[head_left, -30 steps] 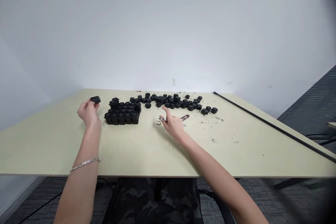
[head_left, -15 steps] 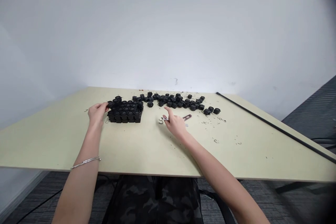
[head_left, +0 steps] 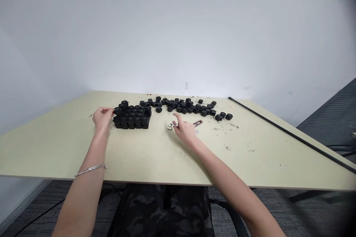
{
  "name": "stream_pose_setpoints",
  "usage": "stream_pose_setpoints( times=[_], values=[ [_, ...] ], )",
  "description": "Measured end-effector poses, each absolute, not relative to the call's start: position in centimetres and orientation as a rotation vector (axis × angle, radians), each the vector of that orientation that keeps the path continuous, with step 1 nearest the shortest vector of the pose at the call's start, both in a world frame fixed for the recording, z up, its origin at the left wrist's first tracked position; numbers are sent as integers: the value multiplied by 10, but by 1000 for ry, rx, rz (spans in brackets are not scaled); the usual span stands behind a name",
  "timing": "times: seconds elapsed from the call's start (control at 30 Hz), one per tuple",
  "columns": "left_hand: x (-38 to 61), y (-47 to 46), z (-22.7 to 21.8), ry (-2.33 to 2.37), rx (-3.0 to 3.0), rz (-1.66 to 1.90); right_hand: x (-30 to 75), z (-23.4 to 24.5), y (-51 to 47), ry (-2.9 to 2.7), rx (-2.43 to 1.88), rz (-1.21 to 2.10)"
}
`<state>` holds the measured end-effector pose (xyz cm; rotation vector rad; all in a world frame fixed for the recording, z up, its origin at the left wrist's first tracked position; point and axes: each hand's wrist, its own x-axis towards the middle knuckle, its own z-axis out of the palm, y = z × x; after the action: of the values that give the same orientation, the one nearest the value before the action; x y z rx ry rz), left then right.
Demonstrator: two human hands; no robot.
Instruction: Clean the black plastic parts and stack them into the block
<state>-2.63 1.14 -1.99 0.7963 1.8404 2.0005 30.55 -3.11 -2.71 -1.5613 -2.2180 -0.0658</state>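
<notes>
My left hand (head_left: 102, 117) is closed at the left end of a neat block of black parts (head_left: 134, 119), the parts set in rows with round rings on top. Its fingertips pinch a black part (head_left: 118, 111) at the block's upper left corner; the fingers partly cover it. My right hand (head_left: 185, 130) rests low over the table, fingers curled round a pair of thread snips (head_left: 198, 123) with a dark reddish handle, index finger extended. The snips' tip points left, close to some curled black trimmings (head_left: 169, 127).
Loose black parts (head_left: 183, 106) lie heaped along the back of the table (head_left: 155, 155), a few further right. Thin black scraps (head_left: 228, 148) are scattered on the right. A long black rod (head_left: 278, 125) runs along the right side. Behind stands a white wall (head_left: 178, 37).
The view has shifted slightly. My left hand's pinched part sits much as before at the block's corner, and my right hand keeps the snips in the same place.
</notes>
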Motion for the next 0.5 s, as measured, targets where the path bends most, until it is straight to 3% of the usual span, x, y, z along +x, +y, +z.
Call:
stream_pose_setpoints(
  times=[0.5],
  values=[
    [-30, 17, -29, 1859, 892, 2025, 305, -28, -31, -2260, -1564, -73]
  ],
)
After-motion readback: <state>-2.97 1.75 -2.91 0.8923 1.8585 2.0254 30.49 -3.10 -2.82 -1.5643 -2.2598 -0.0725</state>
